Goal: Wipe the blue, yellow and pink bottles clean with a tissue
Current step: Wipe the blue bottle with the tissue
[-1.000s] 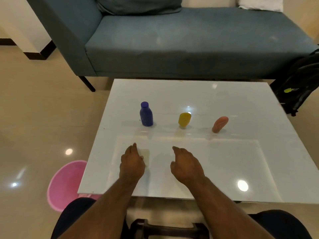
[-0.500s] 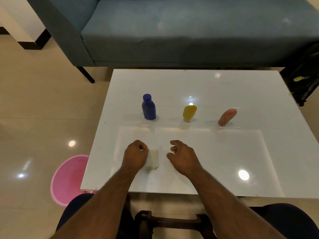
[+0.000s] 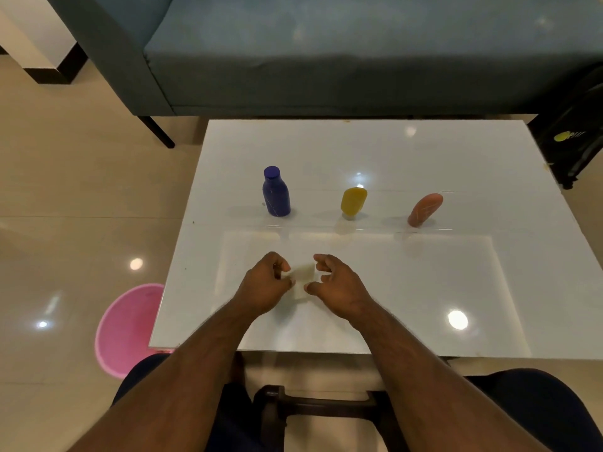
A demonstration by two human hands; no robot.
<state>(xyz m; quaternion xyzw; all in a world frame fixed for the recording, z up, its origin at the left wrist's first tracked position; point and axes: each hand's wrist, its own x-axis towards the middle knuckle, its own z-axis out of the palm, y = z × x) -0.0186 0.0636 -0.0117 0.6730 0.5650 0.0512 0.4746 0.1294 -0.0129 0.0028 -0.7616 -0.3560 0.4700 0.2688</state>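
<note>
Two hands meet over a small folded tissue (image 3: 301, 279) near the front middle of the white table (image 3: 424, 151). Left hand (image 3: 266, 285) pinches the tissue's left edge, fingers curled in, thumb and fingertips on the paper. Right hand (image 3: 339, 283) sits at the tissue's right edge, fingers half curled and spread; thumb and forefinger look to touch the paper, but whether they actually clamp it can't be told. Tissue is pale and blurred, nearly same tone as the tabletop, so its outline and fold are hard to make out; its left part is hidden behind the left hand's fingers. Whether it is lifted or lying flat is unclear.

Beyond the hands, three bottles in a row across the table, well apart from each other and from the hands. Blue bottle (image 3: 276, 192) on the left, upright, cap on. Yellow bottle (image 3: 353, 201) in the middle, appears to stand cap-down, cap partly lost in glare. Pink bottle (image 3: 425, 209) on the right, leaning to the right; base contact hard to see.

Pink basin (image 3: 125, 327) on the floor left of the table, partly hidden by the table edge and a knee. Sofa (image 3: 326, 60) behind the table, cut off at top. Black bag (image 3: 577, 132) at right, cut by the frame.
</note>
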